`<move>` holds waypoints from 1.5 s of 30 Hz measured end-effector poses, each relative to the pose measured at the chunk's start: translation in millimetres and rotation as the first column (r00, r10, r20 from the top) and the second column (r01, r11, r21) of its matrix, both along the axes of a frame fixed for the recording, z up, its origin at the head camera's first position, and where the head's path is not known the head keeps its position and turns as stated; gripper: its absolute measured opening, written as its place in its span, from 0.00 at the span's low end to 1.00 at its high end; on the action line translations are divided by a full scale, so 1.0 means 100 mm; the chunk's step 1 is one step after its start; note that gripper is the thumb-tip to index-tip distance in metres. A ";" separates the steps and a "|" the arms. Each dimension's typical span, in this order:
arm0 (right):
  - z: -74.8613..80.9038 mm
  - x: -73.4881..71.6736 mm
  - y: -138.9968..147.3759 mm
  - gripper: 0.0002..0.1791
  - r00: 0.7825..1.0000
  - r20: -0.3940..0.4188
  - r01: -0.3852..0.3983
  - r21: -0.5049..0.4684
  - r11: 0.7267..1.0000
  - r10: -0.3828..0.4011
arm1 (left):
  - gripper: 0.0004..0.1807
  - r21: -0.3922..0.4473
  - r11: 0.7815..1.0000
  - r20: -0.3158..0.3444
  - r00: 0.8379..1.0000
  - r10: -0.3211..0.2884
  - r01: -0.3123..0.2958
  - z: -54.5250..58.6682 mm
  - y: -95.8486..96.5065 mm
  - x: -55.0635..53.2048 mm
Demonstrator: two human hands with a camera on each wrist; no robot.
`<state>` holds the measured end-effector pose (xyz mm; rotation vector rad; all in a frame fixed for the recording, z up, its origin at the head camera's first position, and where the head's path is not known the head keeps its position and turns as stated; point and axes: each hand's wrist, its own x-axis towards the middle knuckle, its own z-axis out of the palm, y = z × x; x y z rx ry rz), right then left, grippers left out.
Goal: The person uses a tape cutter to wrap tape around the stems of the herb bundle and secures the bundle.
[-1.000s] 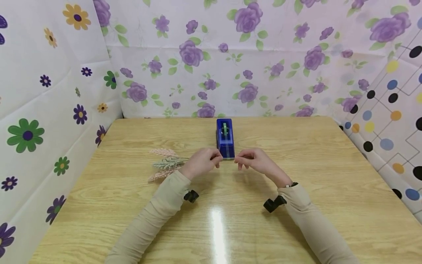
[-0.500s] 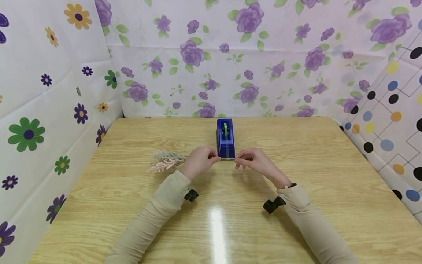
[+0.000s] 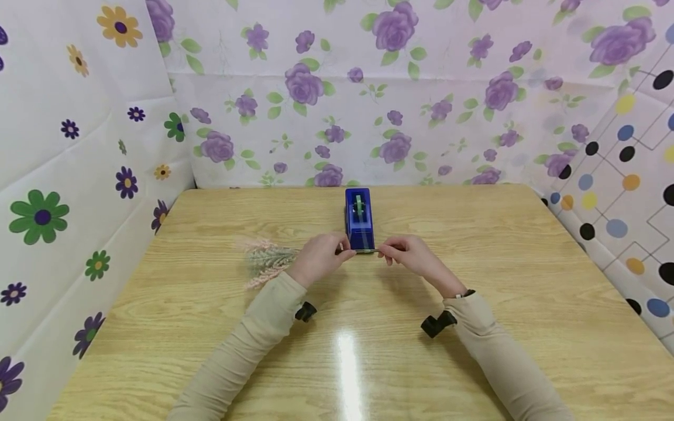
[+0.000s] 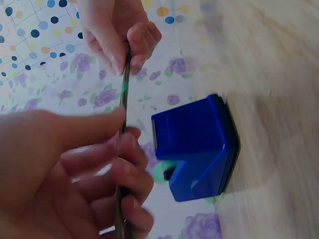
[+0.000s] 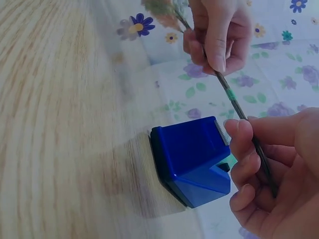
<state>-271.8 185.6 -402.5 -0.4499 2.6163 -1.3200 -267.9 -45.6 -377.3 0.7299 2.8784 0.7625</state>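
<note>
1. The left hand [image 3: 318,257] pinched a thin dark stem [image 5: 238,110] between thumb and curled fingers; the right hand [image 3: 408,255] pinched the same stem further along, thumb against forefinger.
2. The stem ran level between the two hands, just in front of the blue tape dispenser [image 3: 360,220], and a small band of green tape [image 5: 230,94] sat on it between the grips.
3. Past the left hand, the stem ended in a bunch of pale pink and grey-green artificial sprigs [image 3: 265,263], which lay low over the table towards its left edge.
4. The dispenser stood near the middle of the table's far edge, its cutter end facing the hands and a green roll visible in its slot.
5. The wooden table [image 3: 474,351] was walled in by flower-printed sheets [image 3: 368,105] on the left and far sides and a dotted sheet [image 3: 626,169] at the right.
</note>
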 end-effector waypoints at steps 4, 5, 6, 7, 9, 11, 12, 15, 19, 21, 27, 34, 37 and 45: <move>0.00 -0.01 0.00 0.15 1.000 -0.013 0.013 0.016 1.000 -0.013 | 0.15 -0.071 0.992 0.046 0.994 -0.098 0.101 0.00 -0.02 -0.03; -0.01 -0.01 0.01 0.15 1.000 -0.016 0.012 0.019 1.000 -0.012 | 0.17 -0.079 0.990 0.063 0.992 -0.113 0.118 0.00 -0.03 -0.04; -0.01 -0.01 0.01 0.15 1.000 -0.015 0.013 0.019 1.000 -0.013 | 0.18 -0.083 0.988 0.079 0.989 -0.123 0.129 0.00 -0.04 -0.04; -0.01 -0.01 0.01 0.15 1.000 -0.016 0.011 0.016 1.000 -0.011 | 0.18 -0.086 0.987 0.092 0.988 -0.127 0.135 0.00 -0.05 -0.04; 0.00 -0.01 0.01 0.15 1.000 -0.014 0.012 0.010 1.000 -0.012 | 0.18 -0.084 0.988 0.111 0.986 -0.124 0.133 0.01 -0.07 -0.05; 0.01 0.00 0.01 0.16 1.000 -0.012 0.013 0.007 1.000 -0.013 | 0.17 -0.078 0.989 0.126 0.985 -0.115 0.125 0.01 -0.08 -0.05; 0.01 0.00 0.01 0.16 1.000 -0.012 0.014 0.006 1.000 -0.013 | 0.17 -0.074 0.990 0.127 0.986 -0.111 0.121 0.02 -0.09 -0.05; 0.02 0.01 0.01 0.16 1.000 -0.018 0.019 0.019 1.000 -0.018 | 0.16 -0.067 0.992 0.126 0.987 -0.100 0.110 0.02 -0.10 -0.06; 0.03 0.00 0.01 0.14 0.999 -0.037 0.028 0.034 0.999 -0.027 | 0.16 -0.053 0.994 0.097 0.992 -0.086 0.092 0.01 -0.10 -0.07; 0.03 0.01 0.00 0.13 0.998 -0.053 0.031 0.036 0.999 -0.029 | 0.15 -0.044 0.996 0.086 0.994 -0.074 0.078 0.01 -0.10 -0.07; 0.04 0.03 -0.01 0.10 0.995 -0.093 0.045 0.022 0.999 -0.043 | 0.10 -0.034 0.999 0.071 0.997 -0.034 0.037 -0.01 -0.08 -0.06; 0.05 0.04 -0.03 0.07 0.993 -0.097 0.073 0.002 0.997 -0.073 | 0.12 0.043 0.999 0.084 0.996 -0.032 0.029 0.02 -0.09 -0.06; 0.05 0.04 -0.02 0.08 0.992 -0.101 0.070 -0.005 0.998 -0.070 | 0.13 0.050 0.998 0.055 0.998 -0.031 0.028 0.04 -0.10 -0.05; 0.02 0.02 -0.01 0.19 0.995 -0.087 0.045 0.042 0.998 -0.041 | 0.09 -0.023 0.999 -0.050 0.998 -0.043 0.042 0.03 -0.11 -0.05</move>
